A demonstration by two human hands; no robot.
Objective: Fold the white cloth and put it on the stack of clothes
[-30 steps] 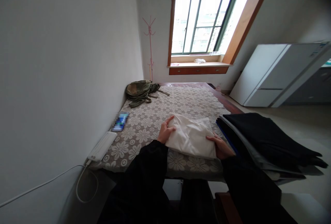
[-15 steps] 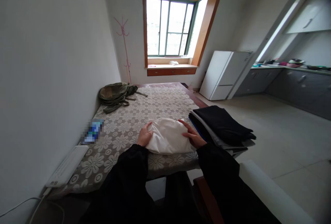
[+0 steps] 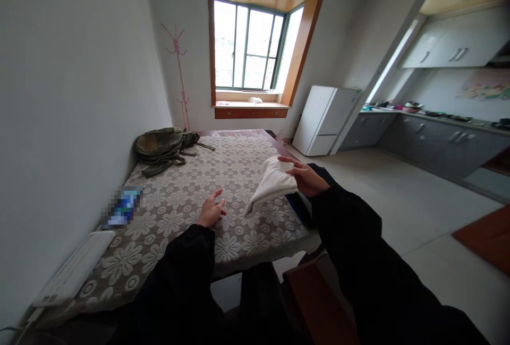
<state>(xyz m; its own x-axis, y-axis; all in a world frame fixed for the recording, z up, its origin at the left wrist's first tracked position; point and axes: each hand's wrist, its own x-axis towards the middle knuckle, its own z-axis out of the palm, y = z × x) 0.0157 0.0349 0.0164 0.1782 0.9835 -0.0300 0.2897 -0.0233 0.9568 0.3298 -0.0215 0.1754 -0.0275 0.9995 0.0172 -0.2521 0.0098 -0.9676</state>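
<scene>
A folded white cloth item [image 3: 272, 179], perhaps a garment, hangs tilted from my right hand [image 3: 306, 176], which grips its right edge above the table. My left hand [image 3: 212, 209] is apart from the cloth, its fingers spread over the flower-patterned tablecloth [image 3: 171, 223]. Behind my right hand and sleeve, a stack of folded dark clothes [image 3: 322, 174] sits at the table's right edge. Most of that stack is hidden by my arm.
An olive backpack [image 3: 161, 146] lies against the left wall. Nearer me are a blurred blue packet [image 3: 126, 206] and a white power strip [image 3: 75, 268] with a cable. A reddish-brown stool or chair [image 3: 319, 297] stands below the table's front edge. A white fridge [image 3: 324, 119] stands beyond.
My left hand has let go of the white cloth. My right hand has lifted it and carried it right, toward the dark stack. The view has turned slightly right.
</scene>
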